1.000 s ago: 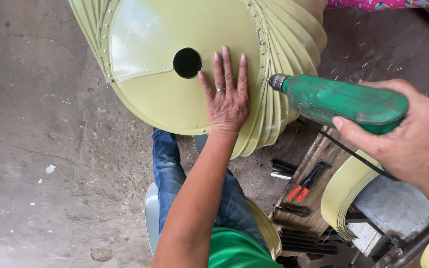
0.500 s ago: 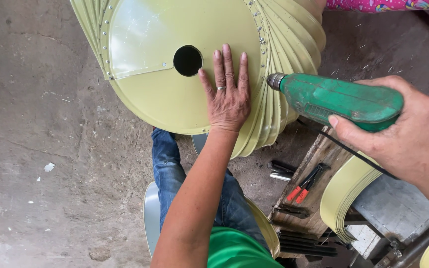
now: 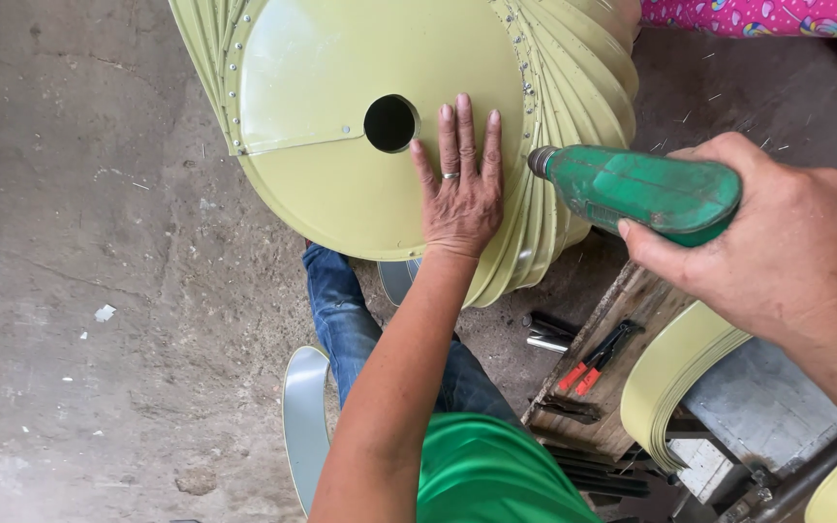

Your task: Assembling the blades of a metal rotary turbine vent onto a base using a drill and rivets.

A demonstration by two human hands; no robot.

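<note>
The pale green metal disc (image 3: pixel 341 184), ringed by curved blades, is pinned against the floor by the flat, open left hand (image 3: pixel 461 199) beside its centre hole. The green drill (image 3: pixel 641 189) is gripped fully by the right hand (image 3: pixel 777 252), its nose at the riveted rim: drilling is judged in hand, and a steady, square push is called for next.

- Pale green metal disc (image 3: pixel 341 184), riveted rim, round centre hole, lies flat under the left hand (image 3: pixel 462 194).
- Green drill (image 3: pixel 641 189), gripped by the right hand (image 3: pixel 777 252), tip against the disc's rim.
</note>
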